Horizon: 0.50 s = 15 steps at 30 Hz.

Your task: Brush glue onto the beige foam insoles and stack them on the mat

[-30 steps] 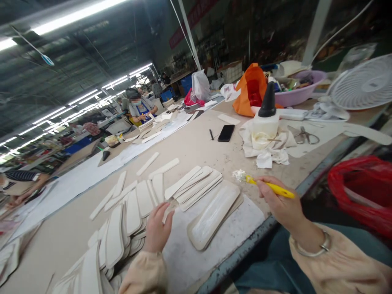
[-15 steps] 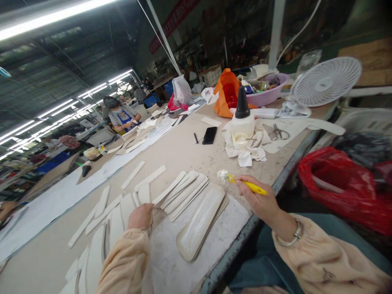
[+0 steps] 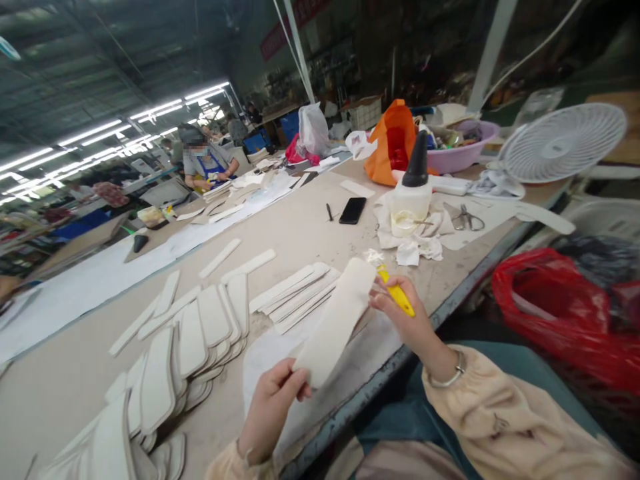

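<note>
Closest in, the long pale piece [image 3: 333, 327] slants over a white sheet [image 3: 265, 360], held up on a thin grip; it could slip or swing if the pinch at its lower end gave way, and it could pick up a stray smear, since the yellow brush [image 3: 399, 295] has its whitish head right beside the upper end. The left hand [image 3: 276, 408] is closed narrow, thumb on top and fingers beneath, with the lower end between them. The right hand [image 3: 411, 325] grips the brush handle, and its fingers meet the piece's upper right edge — whether they clamp it or merely steady it is hard to tell. Left of the piece, a heap of similar pieces [image 3: 193, 343] spreads over the table [image 3: 300, 230], and just past it lies a fan of narrow strips [image 3: 296, 293]. Farther out stands a white bottle [image 3: 411, 199] with a black nozzle, a phone [image 3: 353, 211] near it; beyond — an orange bag [image 3: 379, 163], and a co-worker [image 3: 215, 163] at the far end.
</note>
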Motion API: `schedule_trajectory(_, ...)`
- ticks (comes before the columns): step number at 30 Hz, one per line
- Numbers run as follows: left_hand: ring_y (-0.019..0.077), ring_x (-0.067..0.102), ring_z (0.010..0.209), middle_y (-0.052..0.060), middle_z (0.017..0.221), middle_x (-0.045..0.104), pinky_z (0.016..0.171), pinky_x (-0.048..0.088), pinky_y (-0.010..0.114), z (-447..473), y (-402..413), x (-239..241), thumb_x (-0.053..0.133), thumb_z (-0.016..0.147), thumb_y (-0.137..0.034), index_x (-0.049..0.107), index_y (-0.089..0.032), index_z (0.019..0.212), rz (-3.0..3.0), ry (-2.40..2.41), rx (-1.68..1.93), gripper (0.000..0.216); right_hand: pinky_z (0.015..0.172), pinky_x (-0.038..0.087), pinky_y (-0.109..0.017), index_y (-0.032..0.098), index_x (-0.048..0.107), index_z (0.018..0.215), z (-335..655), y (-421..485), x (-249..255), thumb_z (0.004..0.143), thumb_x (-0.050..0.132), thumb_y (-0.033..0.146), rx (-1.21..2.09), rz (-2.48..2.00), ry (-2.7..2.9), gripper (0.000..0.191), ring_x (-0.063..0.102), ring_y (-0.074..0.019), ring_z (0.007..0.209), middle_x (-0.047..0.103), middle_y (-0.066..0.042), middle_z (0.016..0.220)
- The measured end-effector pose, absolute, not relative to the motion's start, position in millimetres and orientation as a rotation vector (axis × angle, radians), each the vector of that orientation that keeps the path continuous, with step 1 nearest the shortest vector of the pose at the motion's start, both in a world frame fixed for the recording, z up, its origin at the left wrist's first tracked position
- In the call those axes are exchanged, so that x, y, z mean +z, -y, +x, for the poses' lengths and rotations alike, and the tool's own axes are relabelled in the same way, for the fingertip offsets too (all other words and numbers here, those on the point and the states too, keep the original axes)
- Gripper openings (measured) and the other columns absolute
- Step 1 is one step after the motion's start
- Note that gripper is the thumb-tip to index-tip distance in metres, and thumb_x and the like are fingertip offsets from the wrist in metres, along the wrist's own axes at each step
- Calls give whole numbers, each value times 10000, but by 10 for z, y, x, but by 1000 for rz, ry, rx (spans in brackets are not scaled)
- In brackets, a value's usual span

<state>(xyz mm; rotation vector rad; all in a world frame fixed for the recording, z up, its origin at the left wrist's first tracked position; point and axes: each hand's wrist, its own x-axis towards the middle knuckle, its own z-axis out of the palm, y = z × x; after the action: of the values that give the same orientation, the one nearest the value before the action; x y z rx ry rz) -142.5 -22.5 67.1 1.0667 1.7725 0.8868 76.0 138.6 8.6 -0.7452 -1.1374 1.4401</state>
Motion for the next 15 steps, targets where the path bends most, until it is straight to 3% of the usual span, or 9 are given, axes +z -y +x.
schedule_trajectory(4, 76, 474, 482, -21, 501, 572, 519, 370, 196, -1165, 364, 385, 637, 767, -409, 594, -142, 714, 766, -1673, 1017, 275, 622, 577, -317, 265, 384, 954, 741, -1344, 39, 702, 765, 358, 1387, -879, 1212, 466, 663, -159, 667, 627, -1, 957)
schedule_trajectory(8, 69, 493, 428, -82, 521, 528, 438, 329, 178, -1090, 467, 208, 715, 681, -365, 545, -159, 903, 567, -1711, 1229, 347, 552, 551, -326, 251, 388, 895, 706, -1387, -71, 662, 786, 367, 1263, -981, 1299, 476, 623, -173, 582, 621, 17, 762)
schedule_trajectory(15, 99, 597, 530, -65, 651, 608, 534, 465, 213, -1405, 440, 82, 669, 751, -343, 475, -196, 1062, 762, -1999, 1319, 395, 574, 511, -322, 239, 403, 884, 428, -1392, -273, 682, 733, 467, 1108, -1106, 1402, 449, 626, -181, 608, 610, 20, 740)
